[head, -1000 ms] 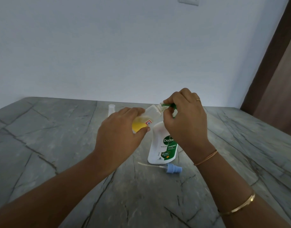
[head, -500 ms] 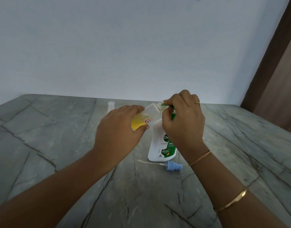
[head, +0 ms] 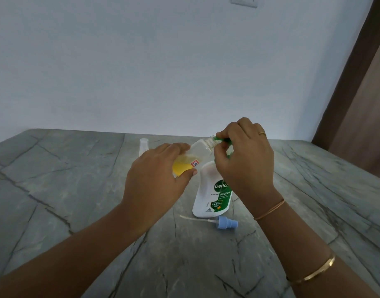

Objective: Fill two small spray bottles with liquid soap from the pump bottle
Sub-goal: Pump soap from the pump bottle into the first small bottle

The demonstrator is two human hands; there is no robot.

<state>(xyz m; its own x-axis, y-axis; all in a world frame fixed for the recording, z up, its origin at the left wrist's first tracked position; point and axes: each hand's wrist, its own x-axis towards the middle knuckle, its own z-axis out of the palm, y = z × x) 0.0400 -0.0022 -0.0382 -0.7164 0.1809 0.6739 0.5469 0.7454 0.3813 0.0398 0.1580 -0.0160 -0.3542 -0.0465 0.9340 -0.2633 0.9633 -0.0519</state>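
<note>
**Head view**

1. My left hand [head: 159,179] grasps the small spray bottle [head: 201,147]. The fingers wrap over its lower body and the thumb closes in from the near side.
2. The small spray bottle is held off the table and tilted, with its uncapped neck pointing up and right toward my right fingertips.
3. Yellow liquid soap [head: 180,167] pools in the low end of the bottle, just above my left thumb. A small red-and-white sticker sits beside it.
4. My right hand [head: 245,160] is clenched around the green pump head [head: 221,139] of the Dettol pump bottle [head: 212,190]. The spout projects left of my right fingertips and meets the open neck of the small spray bottle.
5. The white body of the pump bottle stands on the grey veined marble table [head: 77,190], directly below my right palm and between my two wrists.
6. A blue spray head [head: 226,223] with its thin dip tube lies on its side on the table. It is just in front of the pump bottle's base, nearer to me than either set of fingers.
7. A translucent white container [head: 144,145] stands on the table beyond my left fingertips. My hand hides part of it, so I cannot identify it further.
</note>
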